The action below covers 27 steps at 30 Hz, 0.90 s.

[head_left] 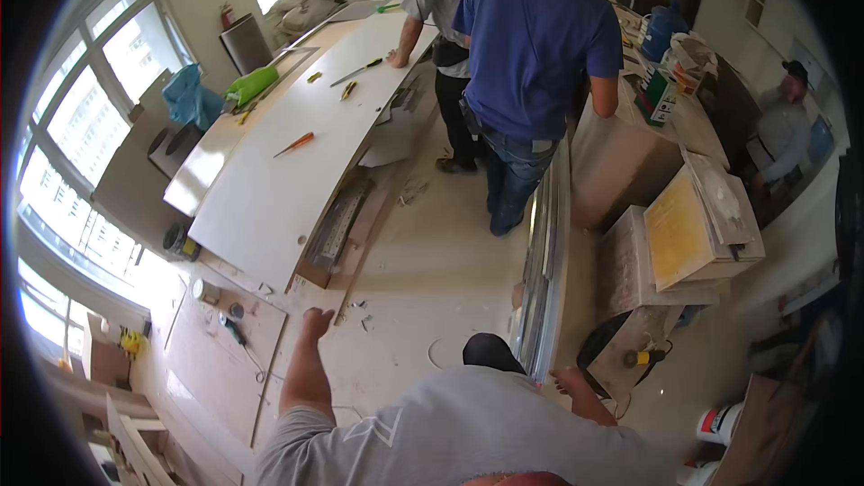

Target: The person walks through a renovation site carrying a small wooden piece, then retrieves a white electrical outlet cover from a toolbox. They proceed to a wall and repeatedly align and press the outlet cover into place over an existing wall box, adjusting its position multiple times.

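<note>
My left hand (pixel 313 322) reaches forward, loosely open and seemingly empty, beside the near end of a long white board (pixel 252 193). Left of it, a low panel (pixel 216 360) holds a tin (pixel 205 291) and a green-handled tool (pixel 232 331). My right hand (pixel 569 382), fingers apart with nothing visible in them, is near long metal profiles (pixel 538 288) lying along the floor. On the white board lie an orange screwdriver (pixel 293 145), a long thin tool (pixel 355 72) and small yellow-handled tools (pixel 347 90).
Co-workers in blue (pixel 535 45) and grey (pixel 427 0) stand ahead between board and right worktop (pixel 702 130); another person (pixel 778 135) is at far right. Stacked boxes (pixel 675 234), a power tool (pixel 643 358) and buckets (pixel 718 423) stand right. Windows (pixel 135 45) line the left.
</note>
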Available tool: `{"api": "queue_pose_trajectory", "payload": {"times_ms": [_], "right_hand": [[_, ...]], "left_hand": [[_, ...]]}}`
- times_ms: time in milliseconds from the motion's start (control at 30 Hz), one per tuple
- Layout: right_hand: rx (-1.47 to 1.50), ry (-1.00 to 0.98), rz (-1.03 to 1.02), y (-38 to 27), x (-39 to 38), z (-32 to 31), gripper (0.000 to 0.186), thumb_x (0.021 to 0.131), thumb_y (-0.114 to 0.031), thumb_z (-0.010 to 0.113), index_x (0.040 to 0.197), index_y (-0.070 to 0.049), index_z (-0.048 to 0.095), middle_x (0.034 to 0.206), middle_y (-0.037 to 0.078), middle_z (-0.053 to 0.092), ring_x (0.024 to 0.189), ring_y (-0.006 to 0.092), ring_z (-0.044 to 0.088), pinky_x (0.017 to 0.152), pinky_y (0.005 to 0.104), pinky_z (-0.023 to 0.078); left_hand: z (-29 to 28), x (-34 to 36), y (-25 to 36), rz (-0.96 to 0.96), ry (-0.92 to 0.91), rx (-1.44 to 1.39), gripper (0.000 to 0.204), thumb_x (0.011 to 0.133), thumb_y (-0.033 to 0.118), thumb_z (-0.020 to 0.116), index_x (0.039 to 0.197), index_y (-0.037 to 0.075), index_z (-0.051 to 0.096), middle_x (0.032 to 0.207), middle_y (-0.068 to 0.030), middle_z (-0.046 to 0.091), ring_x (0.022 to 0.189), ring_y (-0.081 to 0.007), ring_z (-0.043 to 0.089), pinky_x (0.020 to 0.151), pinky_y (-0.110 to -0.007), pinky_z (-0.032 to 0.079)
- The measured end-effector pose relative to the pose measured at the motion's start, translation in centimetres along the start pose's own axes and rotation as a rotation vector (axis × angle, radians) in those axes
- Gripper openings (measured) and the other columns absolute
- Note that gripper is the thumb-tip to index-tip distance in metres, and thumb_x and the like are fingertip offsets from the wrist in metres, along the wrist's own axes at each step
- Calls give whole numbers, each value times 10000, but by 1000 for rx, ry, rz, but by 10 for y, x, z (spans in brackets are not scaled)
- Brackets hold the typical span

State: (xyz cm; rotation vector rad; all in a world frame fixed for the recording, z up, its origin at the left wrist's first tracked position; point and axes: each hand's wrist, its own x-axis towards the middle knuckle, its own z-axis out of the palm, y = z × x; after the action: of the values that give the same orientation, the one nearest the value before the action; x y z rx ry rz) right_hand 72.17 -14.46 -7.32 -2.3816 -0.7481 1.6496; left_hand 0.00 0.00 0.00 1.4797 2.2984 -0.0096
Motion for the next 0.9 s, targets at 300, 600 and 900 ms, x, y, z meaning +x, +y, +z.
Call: {"api": "queue_pose_trajectory", "payload": {"times_ms": [300, 600, 900], "right_hand": [[-69, -67, -123, -15, 47, 7, 293, 818, -274, 760, 907, -10, 669, 758, 134, 634, 647, 251, 627, 565, 399, 518], [-92, 254, -334, -204, 222, -81, 332, 814, -281, 727, 812, 44, 661, 686, 141, 621, 582, 236, 604, 536, 423, 489], [18, 266, -391, -437, 386, -175, 281, 915, -256, 609, 1042, -12, 665, 809, 80, 608, 651, 170, 574, 567, 346, 487]], "left_hand": [[22, 116, 244, 321, -306, 9, 609, 854, 562, 621, 1165, 40, 675, 1277, -234, 594, 1209, -381, 547, 1007, -454, 438], [13, 232, 198, -206, -484, -106, 534, 837, 480, 714, 856, -53, 676, 714, -147, 671, 609, -274, 638, 574, -434, 534], [-3, 463, 397, 33, -572, 258, 713, 863, 641, 583, 945, -56, 706, 838, -209, 713, 779, -348, 708, 705, -441, 552]]}}
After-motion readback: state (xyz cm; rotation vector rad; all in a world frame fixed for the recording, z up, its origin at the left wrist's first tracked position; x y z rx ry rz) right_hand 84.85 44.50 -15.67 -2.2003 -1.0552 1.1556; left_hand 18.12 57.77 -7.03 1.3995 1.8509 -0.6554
